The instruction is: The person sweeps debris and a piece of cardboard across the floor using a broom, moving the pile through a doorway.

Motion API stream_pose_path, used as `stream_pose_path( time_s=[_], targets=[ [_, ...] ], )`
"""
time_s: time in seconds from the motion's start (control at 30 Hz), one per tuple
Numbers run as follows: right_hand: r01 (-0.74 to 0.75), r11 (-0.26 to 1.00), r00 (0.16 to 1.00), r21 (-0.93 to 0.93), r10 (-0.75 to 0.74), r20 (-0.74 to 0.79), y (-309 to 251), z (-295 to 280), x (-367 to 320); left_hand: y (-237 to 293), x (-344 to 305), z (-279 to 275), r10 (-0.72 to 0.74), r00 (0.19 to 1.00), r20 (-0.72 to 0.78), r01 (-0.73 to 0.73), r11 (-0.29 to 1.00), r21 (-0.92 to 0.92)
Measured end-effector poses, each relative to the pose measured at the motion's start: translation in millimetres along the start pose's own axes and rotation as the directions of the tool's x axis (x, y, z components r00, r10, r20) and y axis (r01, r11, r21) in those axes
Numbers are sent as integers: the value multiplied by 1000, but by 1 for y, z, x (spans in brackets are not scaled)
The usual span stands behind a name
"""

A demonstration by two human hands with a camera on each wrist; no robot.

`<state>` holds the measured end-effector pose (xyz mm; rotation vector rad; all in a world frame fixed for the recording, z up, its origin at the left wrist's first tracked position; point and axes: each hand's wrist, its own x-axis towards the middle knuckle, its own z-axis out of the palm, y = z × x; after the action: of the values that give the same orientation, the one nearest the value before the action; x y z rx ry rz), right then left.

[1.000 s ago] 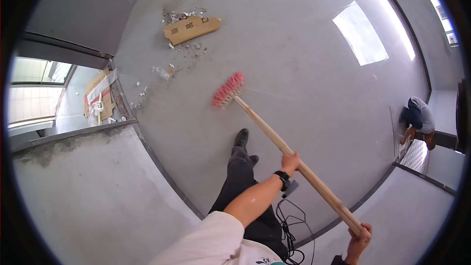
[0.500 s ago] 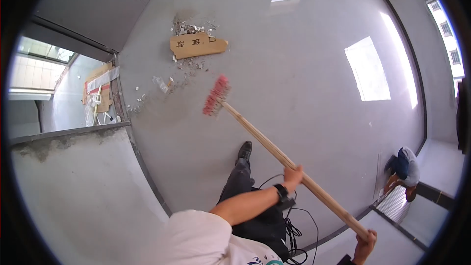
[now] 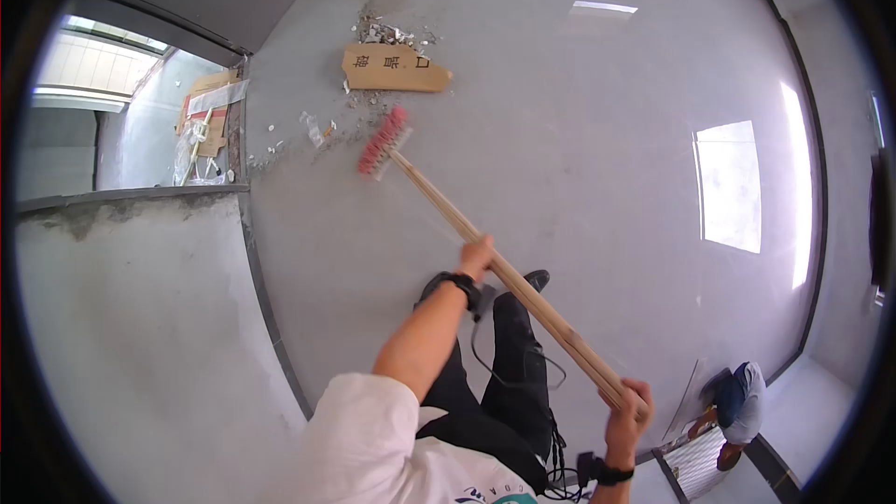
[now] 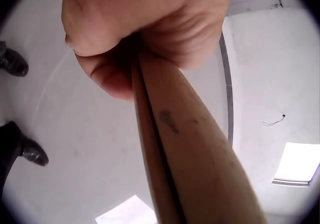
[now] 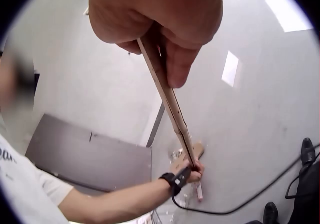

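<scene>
A broom with a pink and white bristle head [image 3: 384, 143] rests on the grey floor, its long wooden handle [image 3: 532, 299] slanting down to the right. My left hand [image 3: 477, 257] grips the handle around its middle; in the left wrist view, the curled fingers of the left hand [image 4: 140, 23] wrap the wood, which has a dark lengthwise groove. Near the handle's upper end my right hand [image 3: 629, 415] holds on, and the right wrist view shows the right hand [image 5: 160, 13] curled round it. Just beyond the bristles lie a cardboard piece [image 3: 397, 68] and rubble [image 3: 387, 33].
Clear plastic [image 3: 313, 131] and small white bits lie left of the broom head. Cardboard and plastic waste [image 3: 205, 121] sits beyond a doorway. A person [image 3: 742, 401] crouches at lower right. A black cable [image 3: 518, 385] hangs by my legs.
The broom head has moved left and up, closer to the cardboard piece. Both hands have shifted left and up in view, still gripping the handle; my feet have changed position.
</scene>
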<state>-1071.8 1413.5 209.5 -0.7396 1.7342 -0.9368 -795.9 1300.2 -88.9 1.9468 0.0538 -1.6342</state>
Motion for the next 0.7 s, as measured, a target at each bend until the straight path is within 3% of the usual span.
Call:
stream_pose_path(
  time_s=[0.03, 0.07, 0.13, 0.17, 0.2, 0.27, 0.3, 0.37, 0.4, 0.43, 0.47, 0.5, 0.53, 0.57, 0.6, 0.7],
  targets=[
    [-4, 979, 997, -204, 20, 78, 4, -5, 13, 11, 24, -16, 34, 999, 18, -34, 999, -8],
    [130, 982, 976, -140, -101, 194, -2, -3, 26, 26, 18, -16, 27, 1000, -9, -28, 996, -86],
    [178, 979, 971, -102, -158, 180, -22, -31, 50, 42, -3, 7, 29, 999, -44, -36, 983, -177],
    [208, 975, 968, -83, -193, 160, -31, -50, 57, 40, -17, 31, 39, 998, -53, -47, 985, -169],
    [83, 996, 983, -38, -75, 166, -35, -89, 71, 38, -27, 57, 52, 997, -59, -61, 985, -164],
    [46, 995, 993, 89, -55, 102, -68, -140, 96, 17, -47, 130, 81, 996, -27, -84, 991, -105],
    [114, 981, 993, 157, -110, -36, -80, -163, 104, 18, -71, 170, 21, 1000, 21, -18, 994, -108],
    [105, 984, 994, 146, -101, -35, -92, -241, 127, -5, -84, 249, 55, 997, 61, -60, 994, 91],
    [336, 878, 938, -341, -345, 34, -84, -292, 141, -6, -94, 290, -18, 998, 64, 11, 995, 101],
    [87, 985, 994, 146, -76, -78, -119, -284, 147, -10, -97, 326, -12, 994, 107, 3, 996, 84],
    [361, 891, 925, -277, -380, -19, -121, -300, 161, 2, -106, 353, -33, 992, 119, 26, 998, 62],
    [557, 558, 780, -615, -606, 157, -123, -318, 175, 18, -115, 374, -55, 989, 135, 49, 998, 45],
    [562, 545, 778, -622, -604, 173, -150, -296, 187, 29, -109, 390, -64, 988, 139, 60, 998, 29],
    [349, 852, 917, -390, -397, -46, -180, -272, 197, 41, -101, 405, -93, 982, 165, 90, 996, 28],
    [86, 994, 979, -63, -97, -181, -202, -250, 212, 52, -88, 419, -119, 975, 189, 116, 993, 29],
    [88, 995, 992, -40, -91, -93, -208, -233, 278, 80, -28, 434, -74, 975, 210, 93, 992, -85]
  ],
)
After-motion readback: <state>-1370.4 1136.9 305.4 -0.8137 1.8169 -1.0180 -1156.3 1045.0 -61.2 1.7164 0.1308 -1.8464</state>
